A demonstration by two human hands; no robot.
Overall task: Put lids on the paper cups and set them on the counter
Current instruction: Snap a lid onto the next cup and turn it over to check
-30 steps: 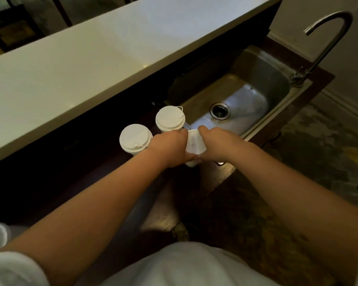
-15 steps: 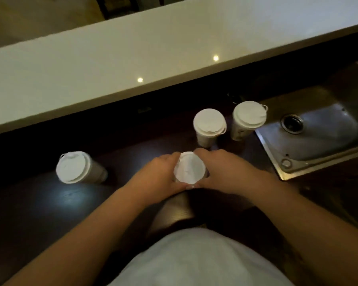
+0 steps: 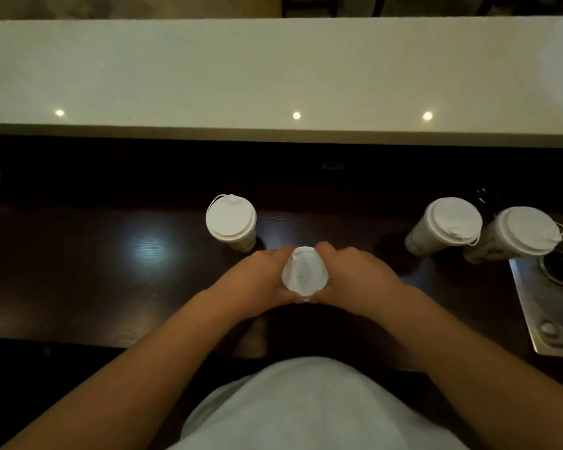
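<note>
Done: 3 lidded cups stand on dark counter (image 3: pixel 78 287): 1 by hands (image 3: pixel 230 222), 2 nr sink (image 3: pixel 546 319) ( (image 3: pixel 449 224), (image 3: pixel 522 232)).
In hand: 4th cup (image 3: pixel 304 271), mid-counter; left hand (image 3: pixel 257 280) + right hand (image 3: pixel 355 277) both wrapped round it, prob. seating lid.
Left: release 4th; more cups? can't tell.
Count: 4 cups, 4 lids, 2 hands.

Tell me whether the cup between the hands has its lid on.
Lid on. A white lid covers the cup, gripped by the left hand and right hand. Whether it is fully snapped down cannot be told.
</note>
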